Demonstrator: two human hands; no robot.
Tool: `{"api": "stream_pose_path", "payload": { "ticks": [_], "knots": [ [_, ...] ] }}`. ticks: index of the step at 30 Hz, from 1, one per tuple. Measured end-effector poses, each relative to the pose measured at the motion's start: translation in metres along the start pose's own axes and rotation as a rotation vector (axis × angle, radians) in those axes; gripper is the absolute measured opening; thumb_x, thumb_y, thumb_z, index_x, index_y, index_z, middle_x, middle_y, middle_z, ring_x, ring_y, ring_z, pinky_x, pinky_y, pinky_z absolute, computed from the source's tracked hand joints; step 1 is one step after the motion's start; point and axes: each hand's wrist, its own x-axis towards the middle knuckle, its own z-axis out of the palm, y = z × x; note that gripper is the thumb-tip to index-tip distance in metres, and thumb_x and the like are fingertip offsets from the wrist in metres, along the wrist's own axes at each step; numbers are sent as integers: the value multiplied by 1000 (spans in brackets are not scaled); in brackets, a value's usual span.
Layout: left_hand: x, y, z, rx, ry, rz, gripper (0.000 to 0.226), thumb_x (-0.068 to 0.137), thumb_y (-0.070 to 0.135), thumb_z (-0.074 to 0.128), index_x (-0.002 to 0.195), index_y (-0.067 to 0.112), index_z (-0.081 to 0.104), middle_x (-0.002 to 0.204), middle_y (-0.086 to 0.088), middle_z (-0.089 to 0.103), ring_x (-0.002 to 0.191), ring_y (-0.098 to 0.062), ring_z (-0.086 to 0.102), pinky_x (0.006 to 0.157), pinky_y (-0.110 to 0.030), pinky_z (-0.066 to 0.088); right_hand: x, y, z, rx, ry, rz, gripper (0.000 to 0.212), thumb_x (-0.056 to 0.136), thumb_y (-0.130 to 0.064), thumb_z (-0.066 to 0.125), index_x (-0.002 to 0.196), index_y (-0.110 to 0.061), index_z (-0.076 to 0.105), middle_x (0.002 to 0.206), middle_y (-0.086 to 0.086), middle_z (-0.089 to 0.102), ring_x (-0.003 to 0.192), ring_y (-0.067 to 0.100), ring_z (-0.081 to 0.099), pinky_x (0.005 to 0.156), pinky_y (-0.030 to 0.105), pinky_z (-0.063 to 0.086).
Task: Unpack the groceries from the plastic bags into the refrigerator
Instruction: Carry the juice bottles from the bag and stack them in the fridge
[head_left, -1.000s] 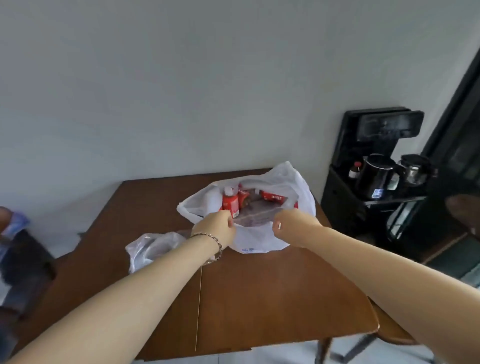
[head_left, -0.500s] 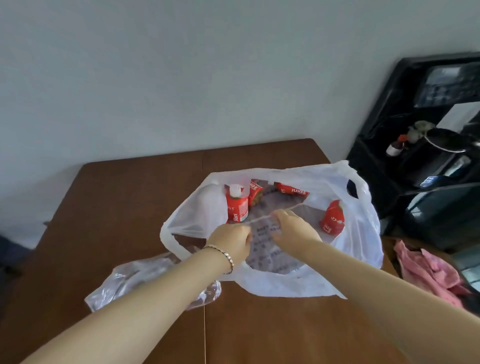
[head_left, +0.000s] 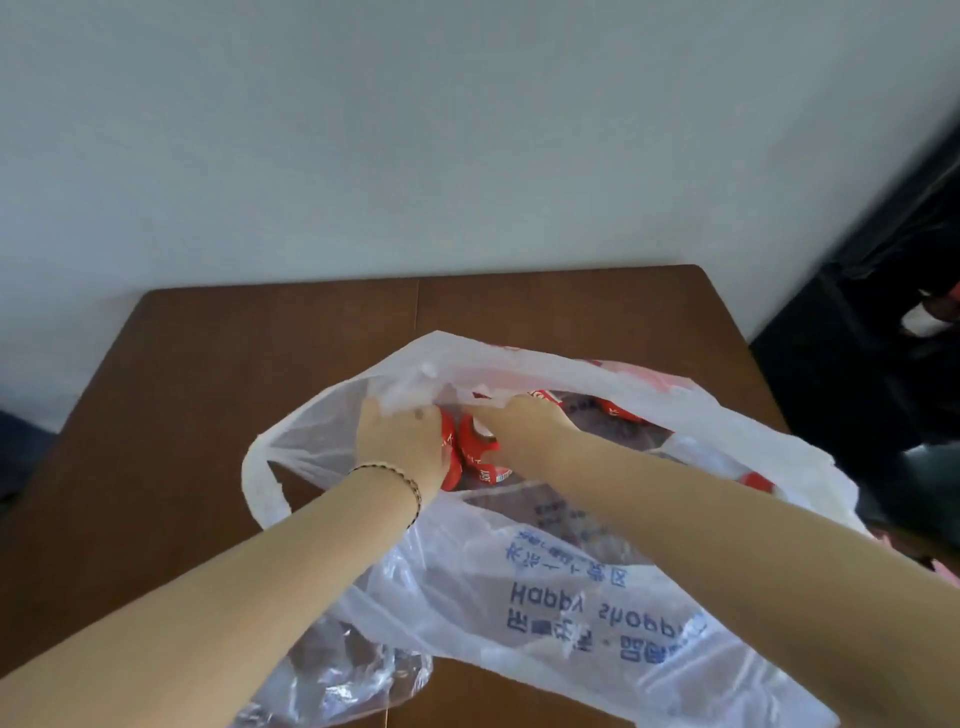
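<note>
A white plastic bag (head_left: 582, 587) with blue print lies open on the brown table (head_left: 208, 364). Both my hands are inside its mouth. My left hand (head_left: 402, 441) curls round a red bottle (head_left: 451, 457). Right beside it, my right hand (head_left: 524, 421) grips a second red bottle (head_left: 480, 449). More red bottles (head_left: 618, 410) lie deeper in the bag, partly hidden by the plastic and my arms. A flat pack with dark print (head_left: 561, 514) lies under them.
A crumpled clear plastic bag (head_left: 337, 675) lies at the table's near edge under my left forearm. A black stand with appliances (head_left: 883, 322) is right of the table. The white wall rises behind the table.
Both hands have gone from the bag's rim into the bag and closed on two red bottles. The view has moved closer and lower over the bag.
</note>
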Motion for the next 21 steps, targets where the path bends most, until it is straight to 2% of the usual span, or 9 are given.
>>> {"api": "stream_pose_path", "payload": {
  "ticks": [3, 5, 9, 12, 15, 16, 18, 20, 21],
  "knots": [
    [-2, 1, -17, -60, 27, 88, 49, 92, 33, 44, 136, 26, 26, 123, 1, 52, 114, -23, 45, 94, -36, 31, -7, -1, 3, 36, 62, -26, 44, 91, -25, 53, 134, -20, 43, 117, 13, 57, 106, 33, 54, 75, 38, 44],
    [5, -6, -12, -83, 67, 78, 48, 88, 35, 52, 132, 28, 32, 120, 2, 53, 113, -24, 46, 88, -34, 34, -17, -1, 6, 88, 29, -19, 42, 92, -29, 53, 130, -13, 44, 123, 14, 48, 108, 32, 51, 79, 39, 44],
    [19, -5, -12, -276, -19, 11, 45, 83, 40, 53, 126, 28, 45, 118, 6, 53, 114, -18, 46, 86, -35, 38, -37, 3, 12, 32, -66, -38, 51, 94, -34, 50, 136, -9, 35, 128, 13, 40, 107, 32, 51, 87, 40, 46],
    [17, 0, -8, -21, -103, 152, 35, 88, 51, 48, 112, 25, 54, 131, 0, 45, 125, -23, 37, 97, -41, 32, -47, 5, 9, 240, -92, 90, 43, 92, -33, 55, 126, -10, 43, 123, 12, 43, 104, 32, 52, 84, 40, 47],
    [7, 3, -7, 142, -58, 296, 31, 95, 41, 41, 115, 17, 43, 104, -6, 52, 108, -26, 50, 110, -53, 8, -59, 9, 9, 393, -100, 255, 42, 86, -38, 61, 118, -13, 48, 117, 9, 50, 102, 28, 54, 85, 35, 45],
    [3, 4, -10, 167, -7, 341, 23, 96, 32, 42, 112, 15, 43, 93, -5, 51, 100, -25, 54, 110, -54, 5, -66, 11, 11, 414, -122, 289, 42, 84, -39, 62, 115, -14, 50, 114, 7, 52, 99, 25, 54, 83, 33, 46],
    [-7, 9, -14, 214, 58, 428, 15, 92, 16, 47, 108, 15, 46, 90, -5, 56, 90, -25, 58, 112, -52, 3, -78, 14, 16, 439, -172, 323, 37, 82, -39, 64, 108, -16, 52, 109, 5, 56, 93, 20, 54, 79, 30, 48],
    [-22, 18, -20, 233, 125, 498, 16, 85, 19, 59, 100, 17, 55, 92, -6, 61, 78, -23, 62, 109, -43, 24, -88, 15, 23, 464, -183, 352, 31, 80, -40, 67, 99, -22, 50, 105, 1, 58, 89, 16, 54, 74, 26, 45],
    [-30, 22, -21, 194, 147, 536, 19, 83, 25, 62, 99, 17, 57, 94, -7, 61, 73, -22, 63, 96, -37, 38, -91, 14, 26, 498, -167, 379, 30, 79, -39, 68, 97, -24, 50, 102, -1, 59, 87, 15, 54, 72, 25, 45]
  ]
}}
